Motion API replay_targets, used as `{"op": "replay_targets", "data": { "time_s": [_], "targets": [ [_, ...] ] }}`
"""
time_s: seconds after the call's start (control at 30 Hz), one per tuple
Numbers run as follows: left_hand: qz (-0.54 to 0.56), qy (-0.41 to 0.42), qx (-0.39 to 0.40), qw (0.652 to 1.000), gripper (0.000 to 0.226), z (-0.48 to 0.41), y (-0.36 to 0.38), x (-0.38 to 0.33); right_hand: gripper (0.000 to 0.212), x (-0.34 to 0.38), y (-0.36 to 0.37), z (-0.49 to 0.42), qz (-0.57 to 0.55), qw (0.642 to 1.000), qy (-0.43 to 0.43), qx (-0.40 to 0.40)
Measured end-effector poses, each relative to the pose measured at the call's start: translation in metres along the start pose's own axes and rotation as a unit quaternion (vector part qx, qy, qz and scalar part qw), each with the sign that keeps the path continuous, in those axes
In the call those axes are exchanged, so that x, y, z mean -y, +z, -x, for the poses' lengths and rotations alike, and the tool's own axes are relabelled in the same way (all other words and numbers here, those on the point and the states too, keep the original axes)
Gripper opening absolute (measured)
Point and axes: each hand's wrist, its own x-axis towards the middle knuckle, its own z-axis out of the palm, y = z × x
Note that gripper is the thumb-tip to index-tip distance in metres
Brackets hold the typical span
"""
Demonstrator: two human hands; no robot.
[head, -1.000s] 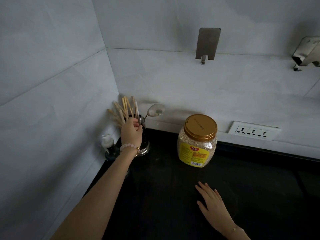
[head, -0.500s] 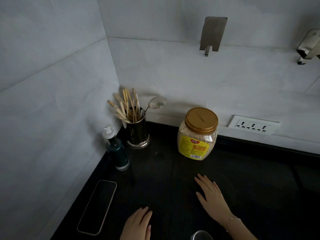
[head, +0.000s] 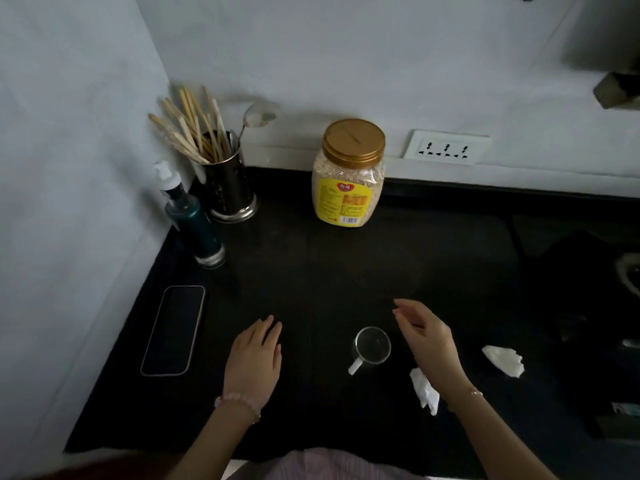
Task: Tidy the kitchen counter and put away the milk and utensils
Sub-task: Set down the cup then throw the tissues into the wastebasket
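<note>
A metal utensil holder [head: 229, 188] stands in the back left corner with several wooden chopsticks [head: 188, 126] and a spoon [head: 258, 114] in it. A small clear glass cup [head: 371, 345] sits near the counter's front. My left hand [head: 254, 358] rests flat on the black counter [head: 329, 268], holding nothing. My right hand [head: 427, 336] hovers just right of the cup, fingers loosely curled and empty. No milk is visible.
An oats jar [head: 348, 174] with a gold lid stands at the back. A dark pump bottle [head: 192, 216] and a phone [head: 173, 330] lie along the left wall. Two crumpled tissues [head: 424, 391] [head: 504, 360] lie at the right. A wall socket [head: 446, 147] is behind.
My left hand left the utensil holder and came back to the front of the counter. The view tilted down, showing the cup and tissues. My right hand lifted beside the cup.
</note>
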Motion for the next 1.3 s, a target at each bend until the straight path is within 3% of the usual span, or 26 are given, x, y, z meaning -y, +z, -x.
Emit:
{"op": "replay_targets", "data": {
  "time_s": [0.17, 0.47, 0.63, 0.77, 1.1, 1.3],
  "targets": [
    [0.005, 0.017, 0.011, 1.000, 0.042, 0.003, 0.001, 0.003, 0.018, -0.017, 0.006, 0.047, -0.039, 0.994, 0.093, -0.052],
    [0.036, 0.032, 0.018, 0.999, 0.045, 0.002, 0.001, 0.005, 0.016, -0.007, 0.048, 0.071, -0.149, 0.962, 0.211, 0.092],
    [0.053, 0.035, 0.040, 0.997, 0.048, 0.003, -0.004, 0.006, 0.020, 0.003, 0.060, 0.070, -0.287, 0.914, 0.263, 0.117],
    [0.058, 0.035, 0.048, 0.997, 0.049, 0.003, -0.007, 0.005, 0.022, 0.003, 0.062, 0.070, -0.333, 0.896, 0.266, 0.124],
    [0.046, 0.027, 0.044, 0.998, 0.044, -0.006, -0.014, 0.000, 0.021, -0.004, 0.033, 0.047, -0.252, 0.948, 0.190, 0.040],
    [0.046, 0.026, 0.028, 0.998, 0.041, -0.036, -0.018, -0.011, 0.018, 0.002, -0.006, -0.018, -0.173, 0.975, 0.139, 0.005]
  ]
}}
